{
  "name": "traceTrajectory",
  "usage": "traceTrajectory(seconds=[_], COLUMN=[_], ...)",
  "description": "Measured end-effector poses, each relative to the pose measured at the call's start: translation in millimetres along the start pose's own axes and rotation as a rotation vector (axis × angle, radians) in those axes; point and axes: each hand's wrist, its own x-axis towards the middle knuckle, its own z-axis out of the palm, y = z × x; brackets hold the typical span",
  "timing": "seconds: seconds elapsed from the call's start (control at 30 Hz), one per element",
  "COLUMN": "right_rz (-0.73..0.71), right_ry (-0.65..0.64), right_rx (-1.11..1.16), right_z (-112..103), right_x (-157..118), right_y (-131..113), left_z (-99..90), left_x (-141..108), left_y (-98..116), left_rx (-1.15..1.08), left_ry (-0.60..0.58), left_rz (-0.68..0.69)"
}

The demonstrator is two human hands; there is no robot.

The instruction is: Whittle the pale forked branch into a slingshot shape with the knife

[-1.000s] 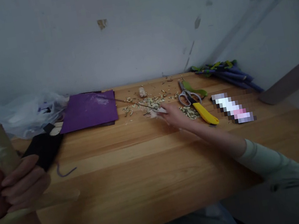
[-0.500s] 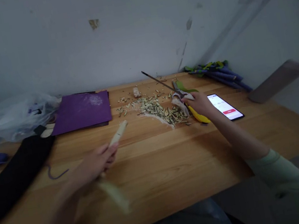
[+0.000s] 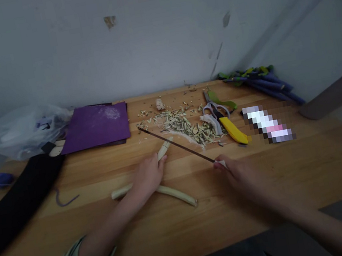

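My left hand [image 3: 148,174] is closed around a pale peeled stick [image 3: 164,147], whose far end points up and away with thin dark marks on it. Beneath that hand a longer, slightly bent peeled stick [image 3: 178,195] lies across the wooden table; its middle is hidden. My right hand [image 3: 237,173] grips the white handle of a narrow dark hacksaw blade [image 3: 177,144]. The blade reaches leftward, passing near the held stick's tip; I cannot tell whether they touch.
Wood shavings [image 3: 187,127] spread behind my hands. Scissors [image 3: 215,106], a yellow utility knife [image 3: 233,130] and a blurred phone [image 3: 268,124] lie right of them. Purple sheets [image 3: 96,125], a plastic bag [image 3: 22,132] and a black strip [image 3: 22,203] occupy the left; purple-wrapped stems [image 3: 262,81] rest back right.
My right hand has brought the blade from beside the scissors toward me and left. My left hand moved right with its stick; the other stick, blurred below it before, now lies on the table.
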Motion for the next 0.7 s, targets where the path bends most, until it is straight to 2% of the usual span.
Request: traceTrajectory(seconds=[0.17,0.37,0.43,0.6,0.7], right_rz=[0.05,0.062,0.056,0.13,0.103], right_ry=[-0.019,-0.083,-0.114,-0.187,-0.187], right_rx=[-0.088,-0.343,-0.361,-0.369,-0.356], right_z=[6,12,11,2,6], right_x=[-13,11,9,-24,-13], right_y=[-4,-42,-40,-9,-18], left_z=[0.5,5.1,6.7,7.4,6.5], left_x=[-6,-10,-9,-8,-9], left_y=[9,12,11,9,11], left_rx=[0.134,0.181,0.188,0.188,0.192], left_ry=[0.012,-0.01,0.009,0.043,0.041], left_rz=[-0.06,-0.048,-0.043,-0.059,-0.069])
